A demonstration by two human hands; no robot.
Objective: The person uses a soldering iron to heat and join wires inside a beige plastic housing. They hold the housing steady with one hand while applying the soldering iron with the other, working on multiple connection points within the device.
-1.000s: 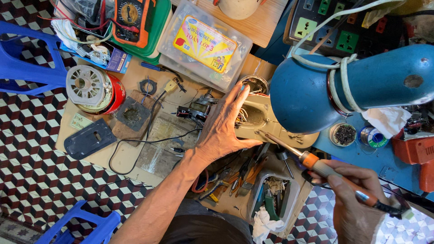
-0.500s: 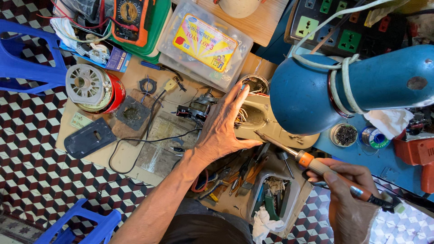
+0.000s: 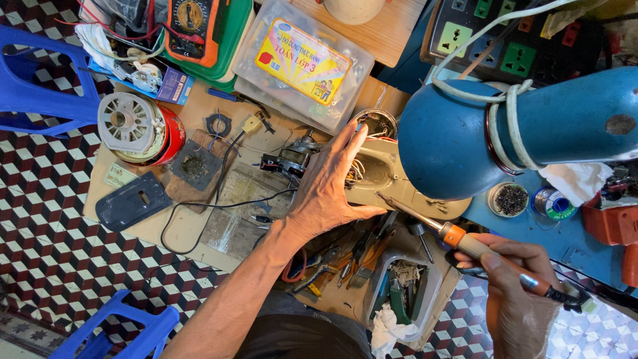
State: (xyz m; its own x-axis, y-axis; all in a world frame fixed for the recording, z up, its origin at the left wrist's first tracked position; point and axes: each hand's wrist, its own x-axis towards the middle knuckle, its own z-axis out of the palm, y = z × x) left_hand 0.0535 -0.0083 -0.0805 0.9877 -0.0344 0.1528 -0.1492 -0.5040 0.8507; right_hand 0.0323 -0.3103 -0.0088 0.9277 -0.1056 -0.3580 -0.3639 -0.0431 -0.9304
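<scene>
Blue desk lamp (image 3: pixel 525 133) fills the right side, its shade hanging over the work. Below its rim lies the beige appliance housing (image 3: pixel 392 179), flat on the cardboard-covered bench (image 3: pixel 193 233), with loose wires bunched in its open cavity.

Left hand (image 3: pixel 329 189) lies flat, palm down, fingers spread, on the housing's left end, pinning it, gripping nothing; fingertips reach toward the round opening at the top. Right hand (image 3: pixel 512 286) is closed in a pen grip on the soldering iron (image 3: pixel 465 242), orange collar just ahead of the fingers. The tip points up-left and sits at the housing's lower edge, just right of the left thumb; can't tell whether it touches.

Step looks like soldering a joint inside the housing, iron being brought in. Next move likely needs the tip steered into the cavity to the wires, keeping off the thumb and the plastic shell.

Smaller stuff: small motor (image 3: pixel 292 159) just left of the left hand, black cable trailing from it.
</scene>
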